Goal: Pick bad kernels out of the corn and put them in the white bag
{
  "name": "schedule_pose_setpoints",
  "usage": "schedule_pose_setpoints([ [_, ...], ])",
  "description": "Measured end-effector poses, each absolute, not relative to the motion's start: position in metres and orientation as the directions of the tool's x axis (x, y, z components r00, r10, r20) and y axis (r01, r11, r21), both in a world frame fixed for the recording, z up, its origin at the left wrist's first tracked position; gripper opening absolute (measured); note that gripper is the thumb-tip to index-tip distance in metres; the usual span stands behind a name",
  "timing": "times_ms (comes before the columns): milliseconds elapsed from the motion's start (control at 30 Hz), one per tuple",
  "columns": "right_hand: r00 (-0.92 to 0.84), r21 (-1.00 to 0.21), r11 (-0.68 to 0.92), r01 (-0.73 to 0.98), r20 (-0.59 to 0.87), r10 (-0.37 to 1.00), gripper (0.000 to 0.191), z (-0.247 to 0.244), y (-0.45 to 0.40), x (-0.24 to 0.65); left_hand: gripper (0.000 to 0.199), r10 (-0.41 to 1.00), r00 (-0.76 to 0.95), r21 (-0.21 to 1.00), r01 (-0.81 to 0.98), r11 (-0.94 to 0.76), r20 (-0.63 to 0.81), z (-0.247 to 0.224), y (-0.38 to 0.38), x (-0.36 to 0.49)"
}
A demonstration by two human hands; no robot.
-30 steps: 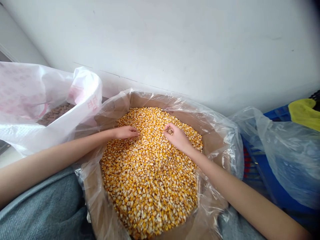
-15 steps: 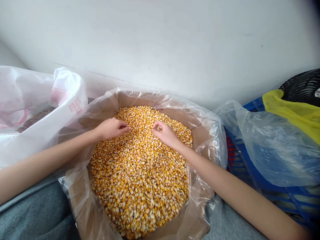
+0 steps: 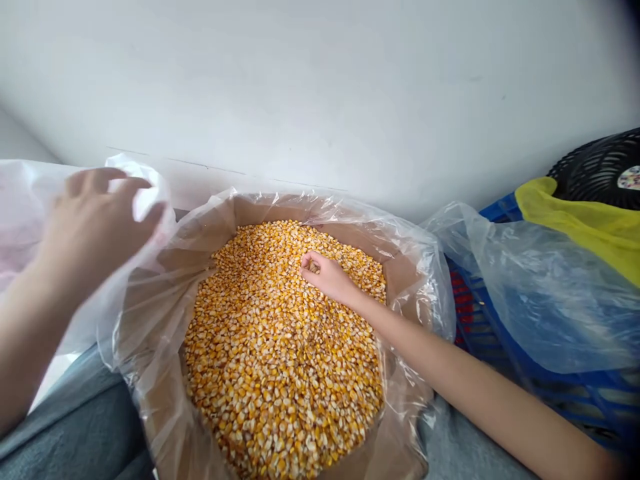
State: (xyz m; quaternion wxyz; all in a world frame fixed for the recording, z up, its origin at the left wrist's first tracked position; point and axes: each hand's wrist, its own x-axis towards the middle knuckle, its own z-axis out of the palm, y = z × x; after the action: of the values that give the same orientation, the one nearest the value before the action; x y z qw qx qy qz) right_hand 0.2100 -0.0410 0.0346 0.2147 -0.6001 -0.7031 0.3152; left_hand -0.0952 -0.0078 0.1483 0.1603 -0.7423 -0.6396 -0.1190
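Note:
A large heap of yellow and whitish corn kernels (image 3: 280, 347) fills a cardboard box (image 3: 410, 280) lined with a clear plastic bag (image 3: 430, 247). Over the heap's far right part is my right hand (image 3: 327, 277), its fingers curled closed. Small tan bits, which look like corn kernels (image 3: 314, 267), show inside the curl. My left hand (image 3: 95, 223) is raised at the left in front of a white sack (image 3: 30, 183). Its thumb and fingers are apart, with nothing seen between them. The hand and forearm hide much of the sack and its contents.
On the right, a clear plastic bag (image 3: 555, 293) and a yellow bag (image 3: 585, 217) lie over a blue plastic crate (image 3: 525, 393). A black fan (image 3: 600, 167) stands behind them. A white wall (image 3: 320, 87) rises behind the box.
My left hand has left the corn, moved left to the white sack and spread its fingers. My right hand stays nearly in place, still closed. The view has shifted slightly.

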Motion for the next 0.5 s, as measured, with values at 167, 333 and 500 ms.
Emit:
schedule_pose_setpoints([
  [167, -0.162, -0.712, 0.052, 0.700, -0.088, 0.983, 0.014, 0.034, -0.041, 0.210, 0.040, 0.728, 0.667, 0.123, 0.718, -0.685, 0.160, 0.103, -0.039, -0.008],
  [333, -0.167, -0.712, 0.074, 0.699, -0.061, 0.984, 0.015, 0.033, -0.041, 0.210, 0.049, 0.561, 0.828, 0.259, 0.541, -0.800, 0.005, 0.046, -0.052, 0.000],
  [500, -0.161, -0.723, 0.080, 0.686, -0.043, 0.986, 0.016, 0.033, -0.041, 0.212, 0.028, -0.056, 0.985, 0.187, -0.086, -0.979, 0.161, 0.031, -0.101, 0.032],
])
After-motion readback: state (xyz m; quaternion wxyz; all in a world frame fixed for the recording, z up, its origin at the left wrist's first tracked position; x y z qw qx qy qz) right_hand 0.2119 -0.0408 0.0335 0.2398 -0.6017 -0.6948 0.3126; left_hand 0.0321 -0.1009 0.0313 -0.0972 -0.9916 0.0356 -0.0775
